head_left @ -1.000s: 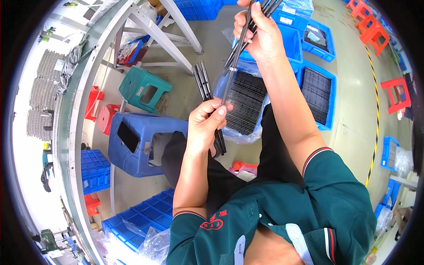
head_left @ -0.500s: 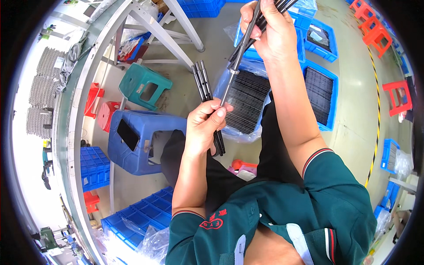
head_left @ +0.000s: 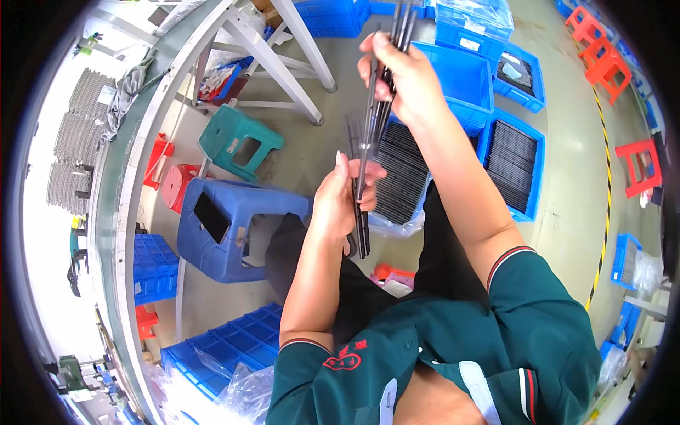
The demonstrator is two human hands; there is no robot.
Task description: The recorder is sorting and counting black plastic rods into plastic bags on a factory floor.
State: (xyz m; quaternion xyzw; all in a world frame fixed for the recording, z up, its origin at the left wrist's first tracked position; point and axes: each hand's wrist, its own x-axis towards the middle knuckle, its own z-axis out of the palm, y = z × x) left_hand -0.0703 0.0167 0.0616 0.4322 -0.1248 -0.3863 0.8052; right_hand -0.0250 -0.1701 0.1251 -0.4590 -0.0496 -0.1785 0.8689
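Observation:
My right hand (head_left: 405,76), at the top centre, is closed around several slim black rods (head_left: 388,88) held nearly upright. Lower and to the left, my left hand (head_left: 338,195) grips more black rods (head_left: 363,237), whose lower ends stick out below its fingers. Its thumb is raised. Between my hands the two bundles lie close together, and one rod of the right bundle reaches down to the left fingers; motion blur hides whether they touch. Behind them stands a plastic-lined blue crate holding rows of similar rods (head_left: 402,177).
An open blue crate (head_left: 460,78) stands beyond the rods, and another with rods (head_left: 511,166) is at the right. A blue stool (head_left: 248,202) bearing a black phone (head_left: 211,216) and a green stool (head_left: 237,142) stand left, beside a workbench (head_left: 127,177). Red stools (head_left: 639,166) line the far right.
My right hand has come left and slightly down, turning its rods from slanted to nearly upright. My left thumb has lifted, and the left hand has shifted a little right and lower.

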